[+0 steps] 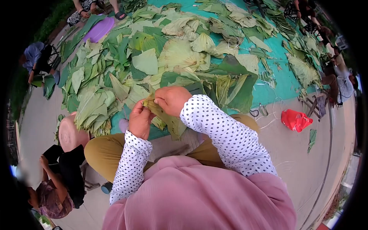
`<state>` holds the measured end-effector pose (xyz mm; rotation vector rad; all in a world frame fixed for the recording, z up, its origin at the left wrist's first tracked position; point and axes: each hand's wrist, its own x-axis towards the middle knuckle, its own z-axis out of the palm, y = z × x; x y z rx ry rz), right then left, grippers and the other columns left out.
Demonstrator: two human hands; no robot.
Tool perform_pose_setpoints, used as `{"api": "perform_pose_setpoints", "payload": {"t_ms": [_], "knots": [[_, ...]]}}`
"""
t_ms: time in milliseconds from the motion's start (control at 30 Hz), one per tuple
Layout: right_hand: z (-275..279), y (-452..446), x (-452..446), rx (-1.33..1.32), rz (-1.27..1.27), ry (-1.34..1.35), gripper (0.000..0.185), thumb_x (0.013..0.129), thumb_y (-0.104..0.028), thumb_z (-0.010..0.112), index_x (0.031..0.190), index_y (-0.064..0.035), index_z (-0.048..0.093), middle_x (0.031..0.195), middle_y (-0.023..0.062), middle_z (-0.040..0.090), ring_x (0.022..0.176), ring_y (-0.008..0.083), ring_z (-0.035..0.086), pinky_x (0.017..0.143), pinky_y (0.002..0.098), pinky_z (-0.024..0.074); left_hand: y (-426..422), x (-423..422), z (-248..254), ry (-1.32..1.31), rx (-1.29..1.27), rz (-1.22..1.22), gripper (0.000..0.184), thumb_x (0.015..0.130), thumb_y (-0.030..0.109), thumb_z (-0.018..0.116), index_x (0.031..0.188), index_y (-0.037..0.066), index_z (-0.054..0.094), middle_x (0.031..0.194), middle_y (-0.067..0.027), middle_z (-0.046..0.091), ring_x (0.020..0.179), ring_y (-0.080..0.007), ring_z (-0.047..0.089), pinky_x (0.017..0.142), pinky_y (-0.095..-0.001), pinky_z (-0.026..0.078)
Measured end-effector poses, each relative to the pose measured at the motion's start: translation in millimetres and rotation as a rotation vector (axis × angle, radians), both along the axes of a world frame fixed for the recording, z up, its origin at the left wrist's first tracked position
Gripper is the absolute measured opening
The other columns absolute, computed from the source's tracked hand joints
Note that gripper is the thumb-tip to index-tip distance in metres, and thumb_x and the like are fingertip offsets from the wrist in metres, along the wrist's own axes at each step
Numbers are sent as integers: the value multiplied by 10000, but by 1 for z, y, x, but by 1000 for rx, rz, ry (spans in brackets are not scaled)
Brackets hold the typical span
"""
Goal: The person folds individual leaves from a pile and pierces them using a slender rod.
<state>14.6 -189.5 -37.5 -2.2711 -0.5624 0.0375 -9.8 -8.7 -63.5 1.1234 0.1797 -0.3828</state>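
Observation:
Both of my hands meet above my lap on one large yellowish-green leaf [171, 123], which looks like a lotus leaf. My left hand [140, 119] pinches its upper edge between thumb and fingers. Close against it, my right hand [173, 100] is curled over the same edge, its fingertips partly hidden. The leaf's lower part hangs down between my knees. Just beyond my hands, a broad heap of flat green and yellowed leaves [145, 62] spreads out. A folded stack of darker leaves [234, 90] lies right of my right hand.
Beneath the leaves lies a green tarp [281, 86] on concrete. A pink bucket [73, 135] stands at left, a red plastic bag [296, 120] at right. A purple basin-like piece [100, 30] lies far left. White strings [264, 78] trail rightward. Several people sit around the edges.

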Motion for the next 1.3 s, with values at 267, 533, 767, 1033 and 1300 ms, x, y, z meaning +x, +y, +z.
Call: {"api": "perform_pose_setpoints", "payload": {"t_ms": [267,533,767,1033,1300], "knots": [[29,-1,-13,116,-86,-159,370,892,-301,612,1129,-22,564,1031,172,602,928,349,603,816,414,498,0,2,-1,-123,308,56,121,952,70,552,1058,16,575,951,-24,620,821,-102,591,758,-277,526],[22,-15,-11,-157,-92,-17,230,852,-106,568,1077,-66,544,1021,136,603,895,358,628,766,453,505,-12,5,7,-228,380,81,106,940,97,589,1004,17,613,892,-48,651,802,-114,608,720,-252,505],[-51,-62,13,-643,-272,180,311,813,-42,581,1119,-45,526,1110,167,582,1013,324,623,847,410,506,-8,-4,19,-286,369,74,104,933,107,606,982,16,618,878,-53,657,772,-122,616,723,-264,505],[-62,-60,17,-722,-308,-132,350,797,-41,580,1144,-61,617,1169,129,556,1087,309,530,919,419,428,5,-14,17,-229,333,19,106,933,112,605,984,20,611,897,-48,650,806,-116,612,750,-256,494],[-20,11,3,118,52,161,209,876,-103,595,1068,-23,618,941,166,644,887,345,614,784,402,485,21,11,-10,-116,209,-12,141,958,149,570,1011,23,606,923,-63,655,812,-138,619,756,-280,504]]}}
